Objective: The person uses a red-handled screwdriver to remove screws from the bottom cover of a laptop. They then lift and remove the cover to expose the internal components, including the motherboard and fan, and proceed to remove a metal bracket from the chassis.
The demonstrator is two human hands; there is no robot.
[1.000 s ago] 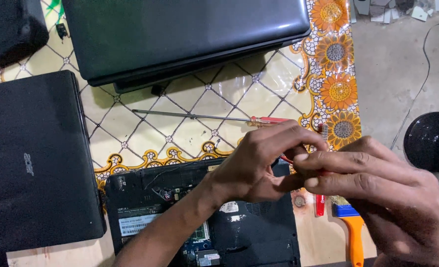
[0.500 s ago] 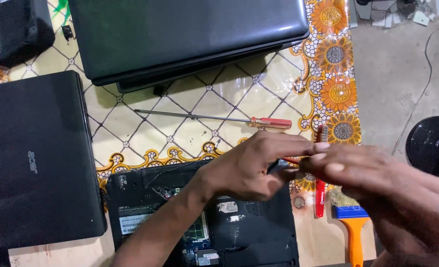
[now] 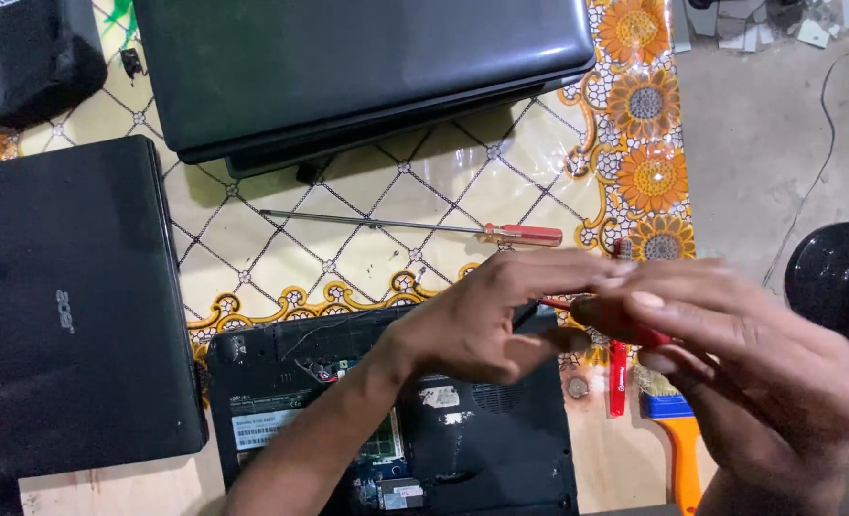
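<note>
Above the upturned laptop (image 3: 396, 420), both hands (image 3: 501, 315) apparently grip a red-handled tool (image 3: 625, 330).

Only 1 view: the head camera looks steeply down from above the bench (image 3: 367, 248), close enough that the left hand (image 3: 501, 315) and right hand (image 3: 749, 382) fill the lower right. The bench's far end lies toward the top edge, bare floor (image 3: 759, 162) at the right.
</note>
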